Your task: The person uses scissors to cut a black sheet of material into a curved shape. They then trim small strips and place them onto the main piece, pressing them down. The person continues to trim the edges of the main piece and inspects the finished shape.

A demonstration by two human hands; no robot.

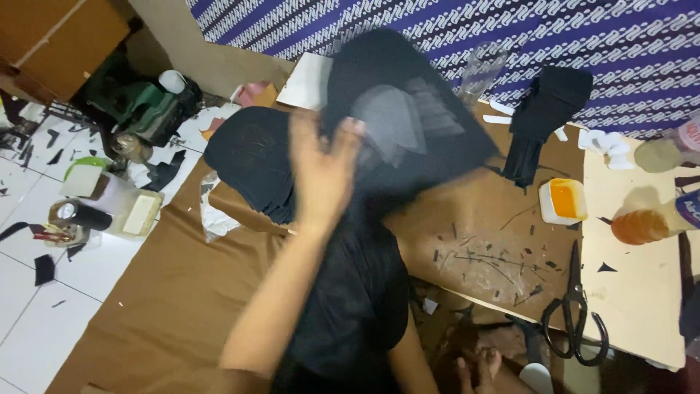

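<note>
Closest in, black scissors [576, 310] lie flat on the brown board [481, 241], blades pointing away. The left hand [321, 171] is raised, forearm angled up from below, fingers spread open against a blurred black fabric piece [397, 109] held up over the board. The right hand is hidden, so its grip can't be told. Further back sits a stack of black pieces [251, 157].

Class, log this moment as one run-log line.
left hand: raised, on black fabric piece | right hand: unseen | scissors: lying on brown board
</note>
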